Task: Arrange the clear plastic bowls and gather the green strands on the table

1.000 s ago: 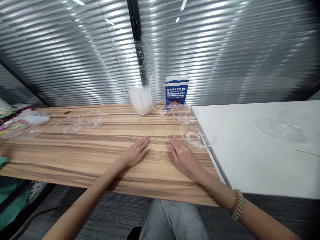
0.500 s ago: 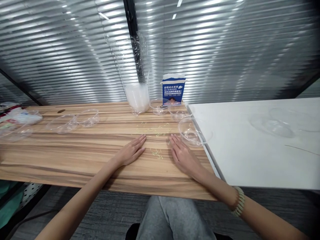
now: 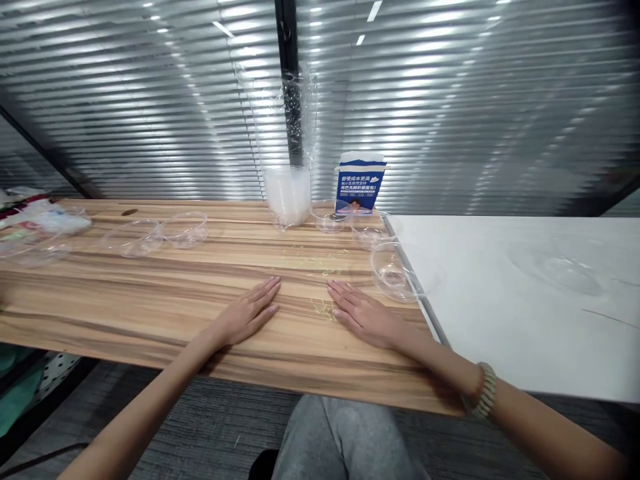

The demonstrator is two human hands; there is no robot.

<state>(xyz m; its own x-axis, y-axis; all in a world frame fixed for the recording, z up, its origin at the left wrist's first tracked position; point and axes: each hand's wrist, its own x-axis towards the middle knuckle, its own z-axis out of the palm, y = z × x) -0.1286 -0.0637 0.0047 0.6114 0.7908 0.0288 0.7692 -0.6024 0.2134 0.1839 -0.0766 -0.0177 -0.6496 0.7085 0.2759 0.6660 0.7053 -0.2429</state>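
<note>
My left hand lies palm down on the wooden tabletop, fingers stretched out and pointing toward the middle. Facing it, my right hand also rests flat with its fingers extended. Neither hand holds anything. Small yellow-green shreds lie between them, right at the fingertips of my right hand. More such shreds are scattered slightly farther back. Just beyond my right hand stands a clear plastic bowl, apart from the fingers.
Behind are two more clear bowls, a blue paper bag and a stack of clear cups in plastic wrap. Other clear bowls stand at left, near plastic packaging. A white table adjoins at right.
My right hand has slid left, up to the near shreds. My left hand has drawn back to the left, away from them. The view has shifted slightly.
</note>
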